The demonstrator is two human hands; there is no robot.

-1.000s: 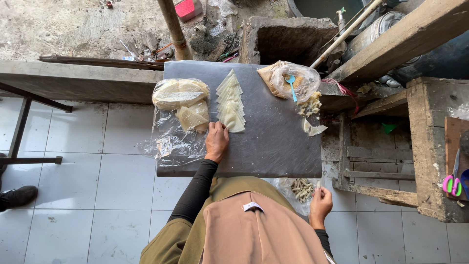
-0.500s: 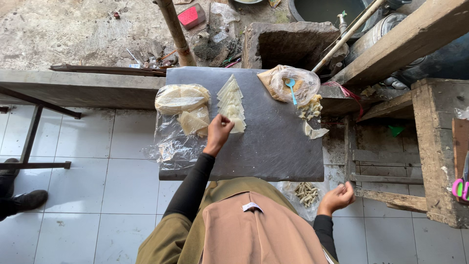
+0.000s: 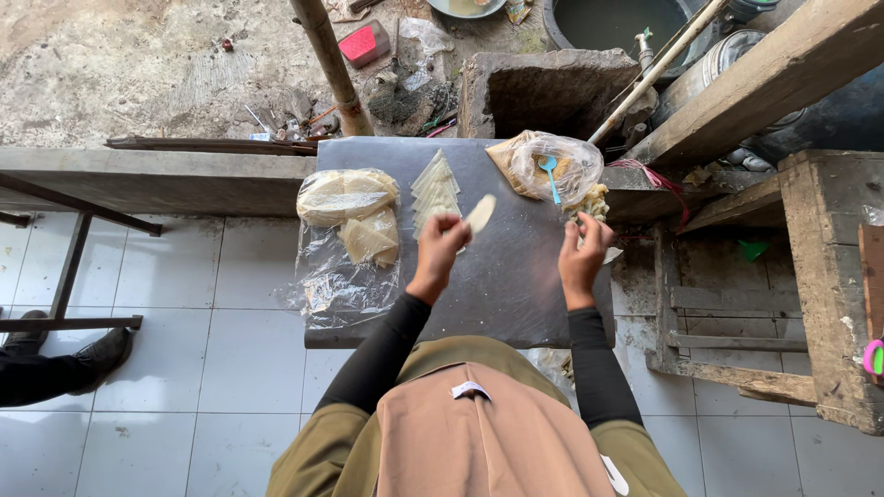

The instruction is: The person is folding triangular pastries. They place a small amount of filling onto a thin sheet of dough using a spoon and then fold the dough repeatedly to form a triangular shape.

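Observation:
My left hand [image 3: 444, 241] pinches a thin pale dough wrapper [image 3: 480, 213] and lifts it above the dark grey board [image 3: 516, 276]. Just behind it lies a fanned stack of triangular wrappers [image 3: 435, 189]. My right hand [image 3: 584, 250] hovers over the board's right side, fingers loosely curled, holding nothing I can make out. It is close to a clear plastic bag of filling [image 3: 552, 166] with a blue spoon [image 3: 549, 173] in it. More folded wrappers [image 3: 370, 237] and a pale dough pile [image 3: 345, 193] rest on a plastic sheet at the board's left.
A wooden pole [image 3: 330, 64] rises behind the board, and a concrete block [image 3: 552, 87] stands behind the bag. Wooden frames [image 3: 820, 276] crowd the right. Another person's dark shoe and leg [image 3: 64, 364] lie at the left on the white tile floor [image 3: 184, 387].
My left hand has picked one wrapper off the stack and raised it. My right hand has come up from beside my lap to over the board's right side.

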